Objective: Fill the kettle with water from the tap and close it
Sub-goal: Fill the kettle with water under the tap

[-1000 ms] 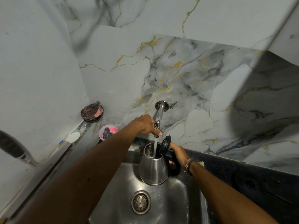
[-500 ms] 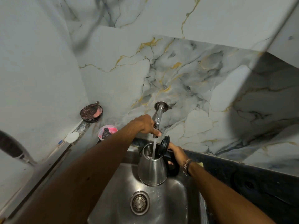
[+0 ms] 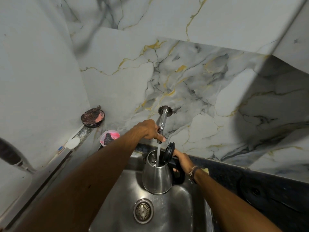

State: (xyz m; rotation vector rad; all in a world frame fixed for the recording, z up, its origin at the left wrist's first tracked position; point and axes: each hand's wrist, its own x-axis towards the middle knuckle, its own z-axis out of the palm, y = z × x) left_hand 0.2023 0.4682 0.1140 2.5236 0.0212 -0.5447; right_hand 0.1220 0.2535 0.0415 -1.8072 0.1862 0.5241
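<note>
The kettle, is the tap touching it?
Apart. In the head view the tap ends above the kettle, and only the stream of water bridges the gap down into its open top.

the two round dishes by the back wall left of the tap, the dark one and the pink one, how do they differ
The dark round dish sits farther back in the corner, on the ledge; the pink round dish sits nearer the steel sink.
The dark round dish looks grimy nearly all over, with a little pink showing; the pink round dish is bright, holding one dark clump.
Both are shallow, round and untouched by either hand.
</note>
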